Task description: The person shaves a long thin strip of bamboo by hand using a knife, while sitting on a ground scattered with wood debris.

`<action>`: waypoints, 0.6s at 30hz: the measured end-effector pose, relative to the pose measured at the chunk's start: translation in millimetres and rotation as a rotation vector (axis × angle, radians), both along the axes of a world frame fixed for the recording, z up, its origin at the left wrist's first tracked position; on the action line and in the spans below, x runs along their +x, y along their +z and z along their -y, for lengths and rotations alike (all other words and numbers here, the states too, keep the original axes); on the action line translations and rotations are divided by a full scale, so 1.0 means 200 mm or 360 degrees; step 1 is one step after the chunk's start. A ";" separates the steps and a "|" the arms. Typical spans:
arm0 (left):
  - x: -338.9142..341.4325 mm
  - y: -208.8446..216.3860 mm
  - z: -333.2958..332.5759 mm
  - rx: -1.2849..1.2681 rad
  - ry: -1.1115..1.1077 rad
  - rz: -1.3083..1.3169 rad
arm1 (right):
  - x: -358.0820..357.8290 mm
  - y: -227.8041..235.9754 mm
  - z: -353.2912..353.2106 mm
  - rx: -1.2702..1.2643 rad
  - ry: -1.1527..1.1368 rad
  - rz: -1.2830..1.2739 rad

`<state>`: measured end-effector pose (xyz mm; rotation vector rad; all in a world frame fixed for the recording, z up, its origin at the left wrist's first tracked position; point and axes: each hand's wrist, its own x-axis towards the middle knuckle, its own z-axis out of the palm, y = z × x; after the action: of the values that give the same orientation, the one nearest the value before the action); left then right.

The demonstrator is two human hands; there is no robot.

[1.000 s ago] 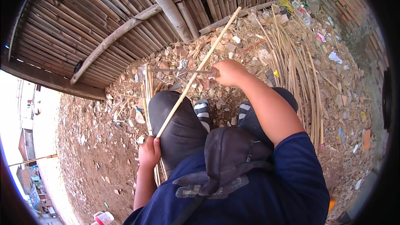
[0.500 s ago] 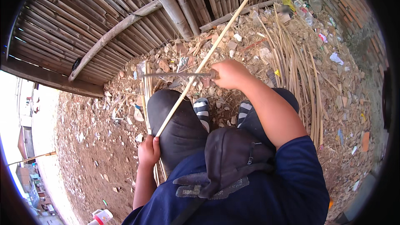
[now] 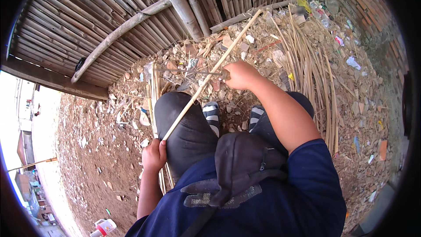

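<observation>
My left hand (image 3: 153,155) is closed around the lower end of a long pale bamboo strip (image 3: 230,51), beside my left knee. The strip slants up and away to the right, passing over my left thigh. In my right hand (image 3: 242,75) is the handle of a knife, gripped in a fist. Its thin dark blade (image 3: 177,70) points left and crosses the strip near mid-length; I cannot tell how deeply they touch. More pale strips (image 3: 152,94) stand beside my left leg, running down behind my left hand.
A heap of long split bamboo strips (image 3: 313,72) lies on the right. Rubble and litter cover the ground (image 3: 96,149). A bamboo slat wall (image 3: 57,30) spans the far left, and a brick wall (image 3: 364,4) the far right. A white and red jug (image 3: 104,227) sits at lower left.
The strip's far end has dropped slightly, tilting it lower. My right hand and the knife have shifted slightly up in the view, and the blade is now blurrier.
</observation>
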<state>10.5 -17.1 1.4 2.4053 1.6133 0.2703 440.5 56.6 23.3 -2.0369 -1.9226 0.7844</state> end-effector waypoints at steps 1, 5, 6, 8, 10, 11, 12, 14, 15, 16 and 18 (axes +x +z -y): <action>0.01 0.00 -0.01 0.0017 0.0007 0.0007 | 0.02 -0.02 -0.01 0.0030 -0.0050 0.0023; 0.01 0.03 0.00 -0.0004 0.0037 -0.0069 | 0.03 0.00 0.02 0.0151 -0.0118 0.0129; 0.02 0.05 0.00 0.0001 0.0028 -0.0052 | 0.02 0.02 0.03 0.0170 -0.0080 0.0177; 0.01 0.04 0.00 0.0004 0.0018 -0.0059 | -0.03 0.09 0.07 0.0132 0.0017 0.0261; -0.01 0.02 -0.01 0.0011 0.0003 -0.0072 | -0.08 0.17 0.08 0.0050 0.0133 0.0342; -0.02 0.01 -0.02 0.0022 0.0000 -0.0045 | -0.06 0.14 0.06 0.0011 0.0091 0.0239; -0.03 -0.02 -0.03 0.0023 -0.0012 -0.0016 | -0.02 0.09 0.03 -0.0039 0.0042 0.0137; -0.03 -0.04 -0.04 0.0017 -0.0014 0.0000 | 0.07 -0.02 -0.02 -0.0104 -0.0123 -0.0035; -0.02 -0.03 -0.05 0.0031 -0.0031 -0.0003 | 0.10 -0.06 -0.03 -0.0055 -0.0163 0.0002; -0.03 -0.02 -0.04 0.0042 -0.0031 -0.0014 | 0.11 -0.08 -0.04 -0.0008 -0.0187 0.0032; -0.02 0.00 -0.04 0.0017 -0.0008 -0.0041 | 0.15 -0.10 -0.04 0.0050 -0.0224 0.0113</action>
<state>5.9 -8.7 0.6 2.4301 1.6207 0.2486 469.6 64.4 2.6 -2.1801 -1.7914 0.6532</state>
